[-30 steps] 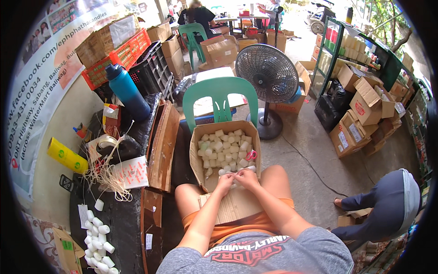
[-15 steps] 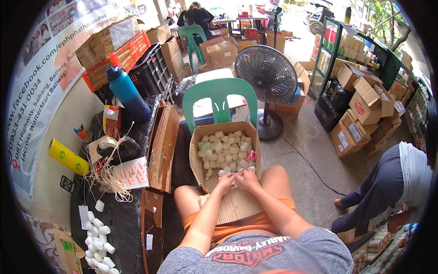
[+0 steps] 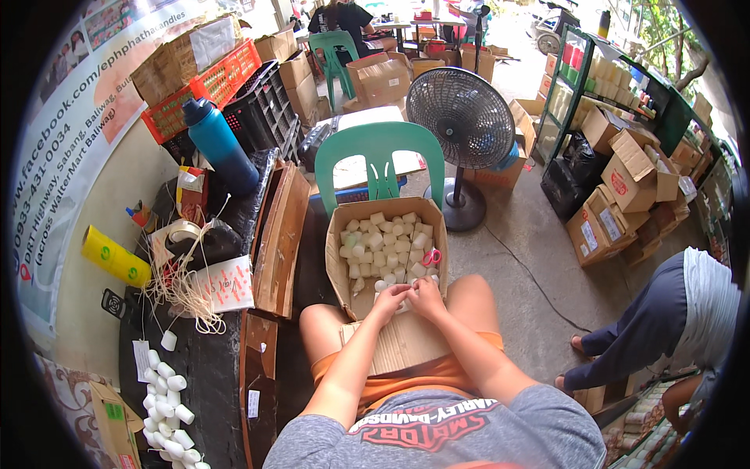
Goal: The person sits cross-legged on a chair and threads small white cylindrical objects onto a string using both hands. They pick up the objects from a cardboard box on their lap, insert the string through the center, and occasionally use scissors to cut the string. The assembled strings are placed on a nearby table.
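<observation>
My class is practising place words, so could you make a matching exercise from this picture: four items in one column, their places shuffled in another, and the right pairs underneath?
Column one
1. Left hand and right hand
2. Pink loops
3. Blue bottle
4. Black fan

Column two
A. On the floor, to the right of the green chair
B. Inside the open box, by the white pieces
C. Left of the green chair
D. Close together at the near side of the open box

Right pairs: 1-D, 2-B, 3-C, 4-A
</observation>
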### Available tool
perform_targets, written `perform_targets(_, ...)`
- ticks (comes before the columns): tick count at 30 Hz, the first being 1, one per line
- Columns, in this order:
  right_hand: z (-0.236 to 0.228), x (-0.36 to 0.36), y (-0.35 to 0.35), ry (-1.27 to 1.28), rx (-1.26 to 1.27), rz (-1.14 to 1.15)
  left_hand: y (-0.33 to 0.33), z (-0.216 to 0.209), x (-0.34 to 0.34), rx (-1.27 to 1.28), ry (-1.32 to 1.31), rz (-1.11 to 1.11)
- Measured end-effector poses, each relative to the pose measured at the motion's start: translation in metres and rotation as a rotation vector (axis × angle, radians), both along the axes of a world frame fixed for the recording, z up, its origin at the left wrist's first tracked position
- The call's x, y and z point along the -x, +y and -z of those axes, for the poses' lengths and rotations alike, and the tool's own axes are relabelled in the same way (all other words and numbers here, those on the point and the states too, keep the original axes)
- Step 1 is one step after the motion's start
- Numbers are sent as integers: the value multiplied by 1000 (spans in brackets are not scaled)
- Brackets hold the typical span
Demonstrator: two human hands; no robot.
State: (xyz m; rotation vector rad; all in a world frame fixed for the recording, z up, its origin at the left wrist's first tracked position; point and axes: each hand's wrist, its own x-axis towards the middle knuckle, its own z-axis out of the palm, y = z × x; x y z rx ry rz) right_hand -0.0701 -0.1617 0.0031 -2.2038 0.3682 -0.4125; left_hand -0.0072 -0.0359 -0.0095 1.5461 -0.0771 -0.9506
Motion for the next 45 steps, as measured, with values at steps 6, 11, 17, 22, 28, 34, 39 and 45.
perform_targets(6,5,1,-8,-25,-5,-6,1,-5,0,39,-27,75)
perform_targets(11,1,2,-8,7,-48,-17,0,-2,0,27,-67,56)
perform_targets(17,-17,3,-10,49,-155,-96,-2,7,5,85,-224,-92)
perform_targets(22,-16,5,-12,28,-210,-126,-7,11,5,-101,-480,-83)
perform_targets(28,-9,6,-6,-60,8,-71,-9,6,9,-204,-665,-43)
perform_targets(34,-5,8,-6,-75,21,-111,-9,4,11,-246,-805,-17)
perform_targets(39,-9,7,0,50,62,-16,-9,1,10,-132,-796,-23)
perform_targets(45,-14,2,-1,187,-21,14,-11,-1,10,-158,-846,1)
